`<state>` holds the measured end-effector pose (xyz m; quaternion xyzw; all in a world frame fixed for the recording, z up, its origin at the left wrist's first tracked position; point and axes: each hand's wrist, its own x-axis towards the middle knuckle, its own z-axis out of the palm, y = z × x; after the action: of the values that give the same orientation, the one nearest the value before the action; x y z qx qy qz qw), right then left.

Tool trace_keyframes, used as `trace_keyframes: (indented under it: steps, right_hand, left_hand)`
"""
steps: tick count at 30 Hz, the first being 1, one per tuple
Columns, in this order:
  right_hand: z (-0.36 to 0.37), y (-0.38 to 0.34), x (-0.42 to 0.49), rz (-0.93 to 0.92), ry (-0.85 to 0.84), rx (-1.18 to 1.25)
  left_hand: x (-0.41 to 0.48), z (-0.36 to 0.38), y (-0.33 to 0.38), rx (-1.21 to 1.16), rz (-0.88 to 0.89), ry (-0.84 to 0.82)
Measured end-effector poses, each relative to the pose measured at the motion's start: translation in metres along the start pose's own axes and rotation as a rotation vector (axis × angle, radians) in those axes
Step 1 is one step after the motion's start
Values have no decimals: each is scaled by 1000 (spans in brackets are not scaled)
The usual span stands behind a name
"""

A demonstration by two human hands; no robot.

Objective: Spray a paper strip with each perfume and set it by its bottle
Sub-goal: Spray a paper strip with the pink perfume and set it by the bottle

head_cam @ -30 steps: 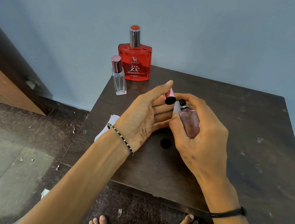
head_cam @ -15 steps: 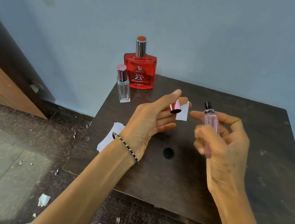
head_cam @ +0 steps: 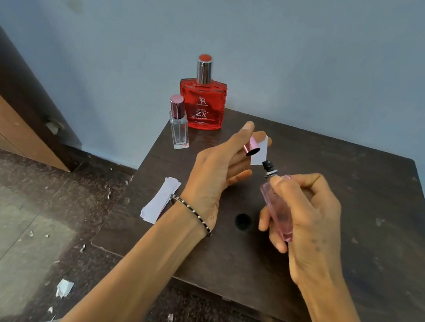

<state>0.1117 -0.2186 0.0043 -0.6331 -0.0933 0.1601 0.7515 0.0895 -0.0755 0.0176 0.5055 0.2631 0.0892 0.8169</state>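
Pale blue wall [head_cam: 310,50] stands behind a dark wooden table [head_cam: 371,217] with a scuffed top. At the table's far left corner a red bottle [head_cam: 201,102] stands upright. A small clear bottle [head_cam: 179,129] with a pink top stands just beside it, nearer the edge. A stack of paper strips [head_cam: 160,200] lies at the left edge, partly hanging over it.

The left hand [head_cam: 218,167] is raised over the table with its thumb straight. Its fingers hold a pink cap [head_cam: 251,147] and a short paper strip [head_cam: 260,150]; which fingers pinch the strip is hard to tell. The right hand [head_cam: 308,223] grips a pink bottle [head_cam: 277,210], tilted, with its black nozzle [head_cam: 267,165] just beside the strip's lower edge. Between the hands a dark round spot [head_cam: 243,221] shows on the table, perhaps a hole. White paper scraps [head_cam: 64,288] lie on the stone floor [head_cam: 7,238].
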Motion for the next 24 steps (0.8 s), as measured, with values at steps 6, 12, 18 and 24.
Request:
trace_keyframes:
  steps: [6, 12, 18, 24]
  right_hand:
    - [3, 4, 4, 49, -87, 5]
    - [4, 2, 3, 9, -88, 28]
    - [7, -2, 1, 18, -1, 83]
    - [9, -2, 0, 103, 77, 253]
  left_hand:
    - [-2, 2, -2, 3, -8, -23]
    - [-5, 5, -3, 51, -17, -85]
    - [-2, 3, -6, 54, 14, -77]
    - [-4, 8, -9, 58, 56, -57]
